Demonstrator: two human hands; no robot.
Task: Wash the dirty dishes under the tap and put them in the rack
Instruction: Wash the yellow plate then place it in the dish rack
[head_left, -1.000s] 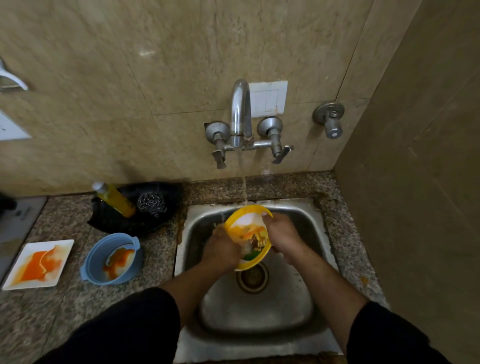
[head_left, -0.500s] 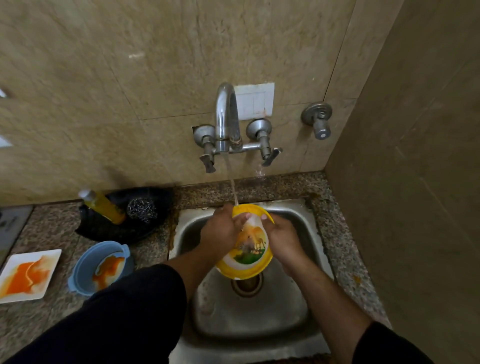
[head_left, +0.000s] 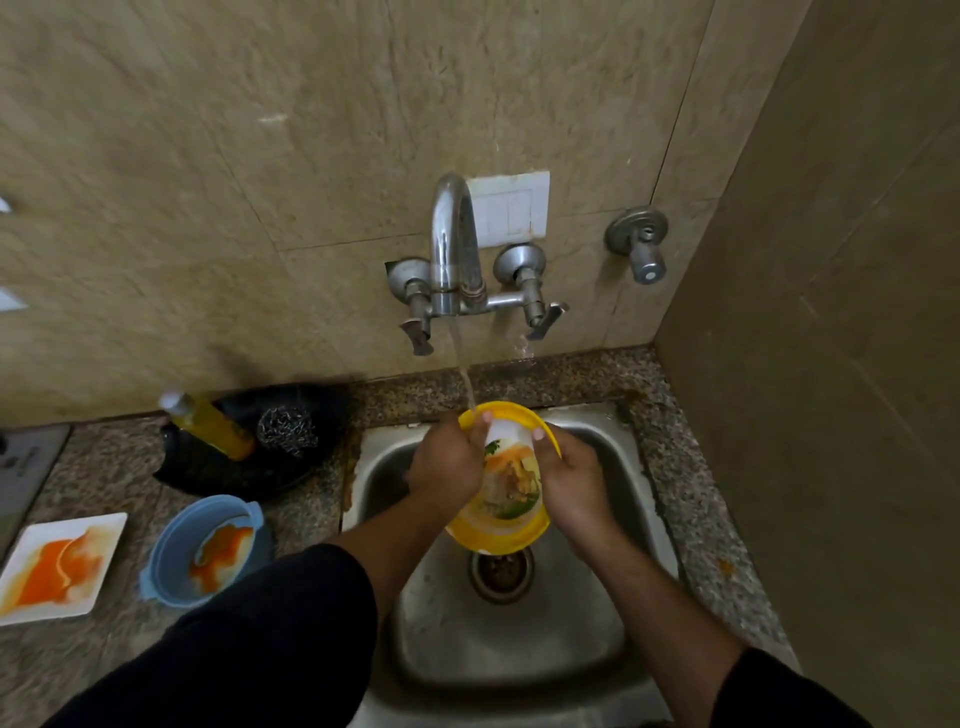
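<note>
A round yellow-rimmed plastic plate with a printed white centre (head_left: 506, 486) is held tilted over the stainless steel sink basin (head_left: 519, 634), its upper rim toward twelve o'clock under the thin stream of water (head_left: 466, 376) falling from the curved chrome wall tap (head_left: 454, 244). The left hand (head_left: 449, 465) grips the plate's edge at nine o'clock, its fingers (head_left: 480, 423) curled closed over the upper rim where the water lands, with fingertips resting on the plate's white face. The right hand (head_left: 571, 475) clasps the opposite edge at three o'clock, its fingers wrapped behind the plate and the thumb pressed on the rim near the top. Orange-brown smears and green bits show on the plate's face between the two hands. The round metal drain strainer (head_left: 501, 574) lies directly below the plate at six o'clock. On the speckled granite tabletop (head_left: 306, 519) at nine o'clock of the sink sits a round blue plastic bowl with side handles (head_left: 176, 551), streaked inside with orange sauce, and farther toward nine o'clock, near it but apart, a square white plate smeared with orange sauce (head_left: 60, 564). At ten o'clock of the sink, against the wall, a black dish (head_left: 223, 467) holds a slanted yellow bottle of dish liquid (head_left: 208, 423) and a steel wool scrubber (head_left: 287, 428) just beside it. Black sleeves (head_left: 249, 639) cover both forearms near the bottom edge.
</note>
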